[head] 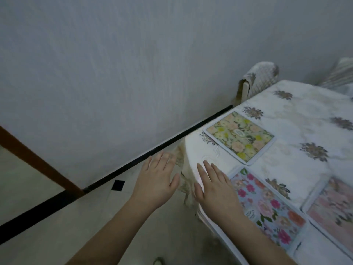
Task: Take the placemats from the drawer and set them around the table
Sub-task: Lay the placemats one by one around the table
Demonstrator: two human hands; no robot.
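Three floral placemats laid on the covered table; both hands flat and holding nothing.

Green-yellow placemat [239, 136] lies farthest, blue placemat [267, 209] nearest, pink placemat [332, 213] to its right; their oval labels are unreadable. Right hand [214, 185], fingers straight, rests at the table [298, 115] corner just beside the blue mat. Left hand [156, 177], fingers spread, hovers off the edge over pale floor [38, 180]. Covered chair [259, 79] stands against the grey wall [114, 73].

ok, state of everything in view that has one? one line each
left hand: open, fingers straight, off the table edge, holds nothing
right hand: open, flat at the table corner
green-yellow floral placemat: lying flat on the tablecloth
blue floral placemat: flat, beside the right hand
pink floral placemat: flat, partly out of frame
tablecloth: spread, draped over the corner
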